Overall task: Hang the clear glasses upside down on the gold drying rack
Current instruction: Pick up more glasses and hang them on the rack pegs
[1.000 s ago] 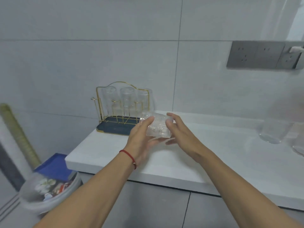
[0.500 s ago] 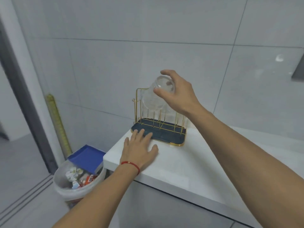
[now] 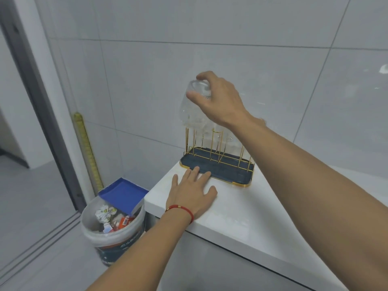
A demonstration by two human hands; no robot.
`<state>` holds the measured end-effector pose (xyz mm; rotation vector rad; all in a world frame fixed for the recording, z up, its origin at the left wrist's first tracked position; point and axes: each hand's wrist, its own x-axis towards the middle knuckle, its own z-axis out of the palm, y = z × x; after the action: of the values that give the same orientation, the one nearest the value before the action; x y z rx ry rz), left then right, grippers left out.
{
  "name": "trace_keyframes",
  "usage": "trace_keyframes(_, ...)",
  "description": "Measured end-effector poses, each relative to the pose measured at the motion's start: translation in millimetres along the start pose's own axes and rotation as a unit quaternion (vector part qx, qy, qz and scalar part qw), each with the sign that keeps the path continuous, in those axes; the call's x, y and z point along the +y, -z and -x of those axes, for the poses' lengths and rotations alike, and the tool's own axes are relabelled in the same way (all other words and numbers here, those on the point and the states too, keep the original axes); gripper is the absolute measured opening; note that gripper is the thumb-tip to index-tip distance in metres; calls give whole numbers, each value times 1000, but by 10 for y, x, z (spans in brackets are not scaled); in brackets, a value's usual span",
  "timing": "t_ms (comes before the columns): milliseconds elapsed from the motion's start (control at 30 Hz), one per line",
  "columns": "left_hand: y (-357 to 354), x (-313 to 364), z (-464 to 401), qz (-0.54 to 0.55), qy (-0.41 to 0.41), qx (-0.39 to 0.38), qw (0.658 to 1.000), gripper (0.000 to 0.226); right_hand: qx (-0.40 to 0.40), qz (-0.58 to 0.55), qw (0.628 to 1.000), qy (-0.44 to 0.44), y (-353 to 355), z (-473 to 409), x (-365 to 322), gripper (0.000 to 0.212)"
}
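My right hand (image 3: 218, 101) grips a clear glass (image 3: 192, 110) by its base, mouth down, just above the left end of the gold drying rack (image 3: 216, 152). The rack has thin gold prongs on a dark blue tray (image 3: 231, 175) at the left end of the white counter. Other clear glasses hang on the rack behind my right wrist, mostly hidden. My left hand (image 3: 192, 190), with a red string at the wrist, lies flat on the counter, its fingertips touching the tray's front edge.
The white counter (image 3: 241, 219) ends just left of my left hand. Below its corner stands a white bucket (image 3: 111, 232) full of rubbish with a blue box (image 3: 122, 195) leaning in it. A grey tiled wall is close behind the rack. A yellow strip (image 3: 87, 148) leans by the door frame.
My right hand has turned the glass more upright, mouth down, and brought it over the rack's left end. My left hand, earlier on the glass, now rests flat by the tray.
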<state>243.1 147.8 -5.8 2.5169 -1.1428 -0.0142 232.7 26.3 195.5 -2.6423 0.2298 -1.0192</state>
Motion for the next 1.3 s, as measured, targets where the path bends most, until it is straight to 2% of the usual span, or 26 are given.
trace_keyframes(300, -25, -16, -4, 17, 4, 15, 1000, 60, -142, 89, 985, -35, -532, 2, 186, 65)
trace_keyframes(533, -2, -3, 9, 23, -2, 26, 999, 58, -145, 132, 980, -21, -593, 134, 204, 64)
trace_keyframes(600, 11, -4, 22, 48, -7, 34, 998, 55, -120, 151, 981, 0, -515, 233, 205, 62)
trace_keyframes(733, 43, -7, 55, 88, -16, 65, 994, 47, 44, 92, 992, 76, -283, 669, 305, 38)
trace_keyframes(833, 74, 5, 79, 119, -19, 70, 990, 45, 119, 84, 986, 82, -48, 1137, 492, 35)
trace_keyframes(967, 53, 59, 142, 106, -41, 57, 992, 53, 93, 125, 988, 17, 308, 1876, 964, 42)
trace_keyframes(1100, -90, 409, 222, 104, -62, 106, 987, 40, 115, 130, 978, -113, 756, 2557, 1518, 42)
trace_keyframes(1200, -265, 1107, 295, 120, -125, 129, 976, 39, 165, 113, 946, -257, 1111, 2897, 1877, 37)
trace_keyframes(1300, -499, 1972, 416, 153, -195, 89, 965, 42, 214, 94, 895, -380, 1491, 3186, 2171, 37)
